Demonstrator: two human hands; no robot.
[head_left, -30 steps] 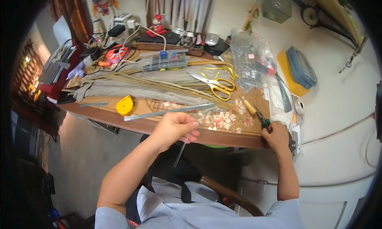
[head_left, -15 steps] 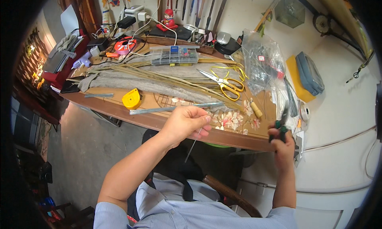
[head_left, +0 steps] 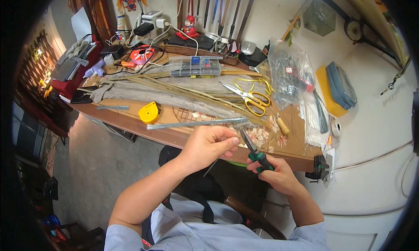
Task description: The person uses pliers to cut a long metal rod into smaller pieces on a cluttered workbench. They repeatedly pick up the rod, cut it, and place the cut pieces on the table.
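My left hand [head_left: 208, 145] is closed, pinching a thin metal wire [head_left: 211, 168] between thumb and fingers in front of the table's near edge. The wire's lower end hangs below the hand. In my right hand [head_left: 279, 176] is a pair of long-nosed pliers [head_left: 249, 144] with green and black handles. Their jaws point up and left, and the tips are close to the left fingertips. Whether they touch the wire I cannot tell. Just beyond my left hand a bundle of straight metal wires [head_left: 196, 122] lies along the table edge.
A yellow tape measure [head_left: 149, 113] sits left of the wire bundle. Yellow-handled scissors [head_left: 251, 98] and long thin strips [head_left: 187, 89] lie on a grey cloth [head_left: 131, 90]. Behind them is a clear compartment box [head_left: 195, 67]. A black clamp [head_left: 320, 168] grips the table's right corner.
My right hand has brought the pliers left from the table's right end to the left fingertips. The left hand still pinches the wire. The view has shifted slightly.
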